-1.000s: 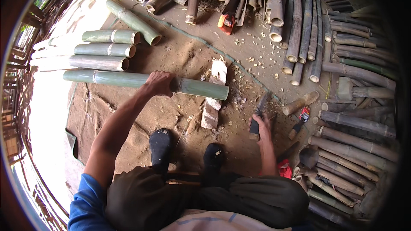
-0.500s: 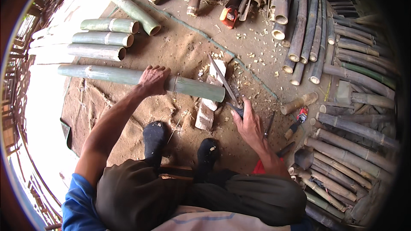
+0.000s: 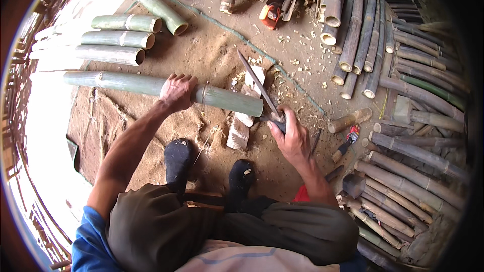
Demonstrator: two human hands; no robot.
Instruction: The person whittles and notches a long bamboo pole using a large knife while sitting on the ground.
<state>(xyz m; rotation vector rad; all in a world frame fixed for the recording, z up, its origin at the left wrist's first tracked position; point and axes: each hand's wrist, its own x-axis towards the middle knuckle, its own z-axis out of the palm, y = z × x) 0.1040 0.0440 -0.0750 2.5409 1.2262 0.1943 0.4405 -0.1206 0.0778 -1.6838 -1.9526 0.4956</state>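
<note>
A long green bamboo pole [image 3: 229, 99] lies across in front of me, its cut right end over a pale wood block [image 3: 238, 133]. My left hand [image 3: 178, 92] is wrapped over the pole near a node. My right hand [image 3: 293, 137] is closed round the dark handle of a long, narrow knife [image 3: 255, 81]. Its blade slants up and to the left, its tip beyond the pole's far side, passing just past the cut end. Whether the blade touches the bamboo there I cannot tell.
Several green bamboo lengths [image 3: 117, 39] lie at the far left. Piled bamboo tubes [image 3: 358, 40] fill the far right, and more poles [image 3: 411, 184] are stacked at right. An orange-handled tool [image 3: 269, 16] sits ahead. Pale chips litter the brown cloth [image 3: 136, 136].
The knife has shifted slightly left and toward the far side along with my right hand. The view has moved a little; my left hand keeps its hold on the pole.
</note>
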